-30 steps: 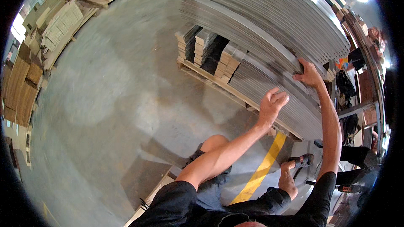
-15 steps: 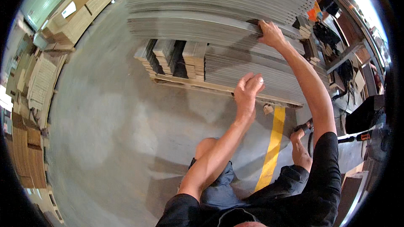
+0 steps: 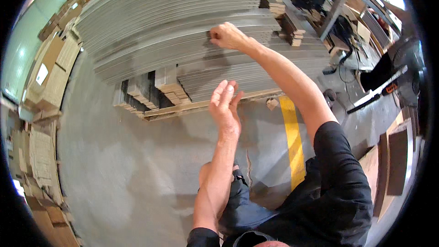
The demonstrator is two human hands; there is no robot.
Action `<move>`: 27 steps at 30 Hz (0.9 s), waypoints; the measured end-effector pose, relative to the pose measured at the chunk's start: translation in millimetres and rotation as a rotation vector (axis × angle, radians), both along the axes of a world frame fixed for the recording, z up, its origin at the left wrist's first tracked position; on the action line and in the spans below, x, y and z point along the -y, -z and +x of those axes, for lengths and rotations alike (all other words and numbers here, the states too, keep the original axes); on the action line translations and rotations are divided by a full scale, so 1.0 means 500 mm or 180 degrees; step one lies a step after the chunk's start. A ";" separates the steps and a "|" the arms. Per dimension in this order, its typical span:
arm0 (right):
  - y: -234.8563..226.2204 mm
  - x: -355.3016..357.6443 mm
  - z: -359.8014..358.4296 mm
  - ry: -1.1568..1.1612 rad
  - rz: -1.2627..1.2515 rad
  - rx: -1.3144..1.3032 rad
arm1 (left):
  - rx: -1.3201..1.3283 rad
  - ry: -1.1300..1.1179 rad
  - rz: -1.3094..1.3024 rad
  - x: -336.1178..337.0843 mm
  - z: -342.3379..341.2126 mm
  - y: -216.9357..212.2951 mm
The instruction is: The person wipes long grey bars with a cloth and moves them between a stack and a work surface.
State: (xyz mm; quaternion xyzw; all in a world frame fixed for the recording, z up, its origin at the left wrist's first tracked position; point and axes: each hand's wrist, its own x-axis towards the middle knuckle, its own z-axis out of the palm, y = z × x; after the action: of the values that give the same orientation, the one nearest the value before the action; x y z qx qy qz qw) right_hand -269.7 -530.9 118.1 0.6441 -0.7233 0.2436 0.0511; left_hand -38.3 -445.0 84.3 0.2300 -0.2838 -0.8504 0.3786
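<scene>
A tall stack of long grey boards (image 3: 183, 29) lies in front of me, its edges facing me in layers. Over the upper boards is my right hand (image 3: 225, 35), its fingers curled in; whether anything is in them is hidden. My left hand (image 3: 225, 107) hovers apart from the stack, near its lower front edge. Its fingers are stretched out and hold nothing. Shorter board pieces (image 3: 169, 83) sit in piles at the stack's lower left. A wooden pallet (image 3: 183, 108) carries the load.
A yellow floor line (image 3: 291, 142) runs between me and the pallet's right end. Cartons on pallets (image 3: 50, 71) line the left side. At the right stand a metal-framed bench (image 3: 336, 16), short board offcuts (image 3: 292, 29) and a dark machine (image 3: 388, 71) with cables near it.
My view has turned, so the stack sits further left and tilted. My right hand has gone from loosely spread on the boards to curled. My left hand's fingers have straightened upward.
</scene>
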 end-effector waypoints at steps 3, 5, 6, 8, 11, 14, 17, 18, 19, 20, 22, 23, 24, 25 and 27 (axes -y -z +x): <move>0.021 -0.021 0.023 -0.0155 -0.0277 0.0243 | 0.0076 0.0072 0.0037 0.005 -0.007 0.005; 0.030 -0.094 0.098 -0.0598 -0.0253 0.0514 | 0.0112 0.0128 0.0092 0.015 0.001 0.014; 0.027 -0.153 0.124 -0.0622 -0.0128 0.0648 | 0.0136 0.0215 0.0130 0.014 -0.003 0.013; 0.045 -0.303 0.130 -0.0321 -0.0113 0.0747 | 0.0312 0.0419 0.0269 -0.004 -0.021 0.013; 0.065 -0.586 0.127 0.0915 -0.0260 0.1331 | 0.0056 0.0766 0.0132 -0.006 -0.037 0.019; 0.147 -0.938 0.097 0.2547 -0.0700 0.1801 | -0.0005 0.1046 -0.0052 -0.013 -0.053 0.011; 0.221 -1.327 0.212 0.4198 -0.0228 0.1620 | 0.0244 0.1097 -0.0309 -0.049 -0.082 -0.002; 0.266 -1.470 0.276 0.4558 -0.0267 0.1812 | 0.0219 0.1176 -0.0290 -0.078 -0.098 -0.011; 0.293 -1.513 0.359 0.4955 -0.0041 0.1669 | 0.0241 0.1236 -0.0381 -0.061 -0.094 -0.004; 0.308 -1.555 0.438 0.5297 0.0200 0.1494 | 0.0237 0.1252 -0.0470 -0.060 -0.091 -0.002; 0.360 -1.654 0.611 0.5725 0.0430 0.1519 | 0.0332 0.1427 -0.0711 -0.083 -0.093 -0.001; 0.361 -1.633 0.646 0.5749 0.0819 0.2050 | 0.0398 0.1399 -0.0887 -0.079 -0.081 -0.002; 0.352 -1.619 0.692 0.5788 0.1211 0.2562 | 0.0435 0.1404 -0.0958 -0.082 -0.079 0.004; 0.390 -1.633 0.757 0.5900 0.1381 0.1936 | 0.0446 0.1469 -0.0998 -0.090 -0.088 0.007; 0.426 -1.632 0.816 0.6087 0.1467 0.1727 | 0.0530 0.1529 -0.1073 -0.117 -0.112 0.009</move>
State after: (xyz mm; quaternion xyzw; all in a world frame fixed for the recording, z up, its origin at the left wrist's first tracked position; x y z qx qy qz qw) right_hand 138.5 284.9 -94.7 -0.2861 -0.9513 0.0933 -0.0666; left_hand -94.2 -386.7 80.0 0.1590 -0.4973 -0.8348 0.1750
